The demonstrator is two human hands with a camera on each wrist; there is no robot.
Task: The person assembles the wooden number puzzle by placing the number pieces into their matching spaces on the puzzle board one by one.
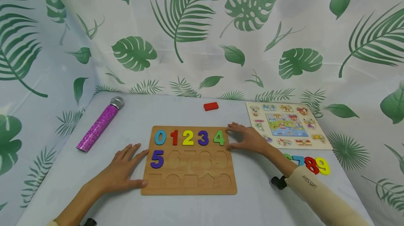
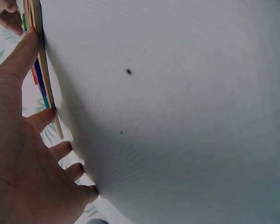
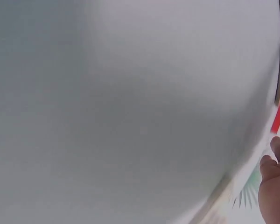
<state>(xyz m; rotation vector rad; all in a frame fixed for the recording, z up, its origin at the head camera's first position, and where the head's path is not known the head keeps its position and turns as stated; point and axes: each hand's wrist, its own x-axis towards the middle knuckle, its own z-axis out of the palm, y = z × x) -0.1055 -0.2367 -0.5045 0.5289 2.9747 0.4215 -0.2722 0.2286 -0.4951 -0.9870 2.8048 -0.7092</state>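
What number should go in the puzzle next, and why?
Probably the 6. The wooden board already holds 0 to 5, and the 6 slot is empty. The right hand rests by the 4, nearest the loose numbers, so it should reach there.

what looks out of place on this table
Nothing is spilled or damaged. The wooden number board holds only 0 to 5; its other number slots are bare, and loose numbers lie off the board by the right forearm.

Head high; wrists grazing table (image 1: 252, 205)
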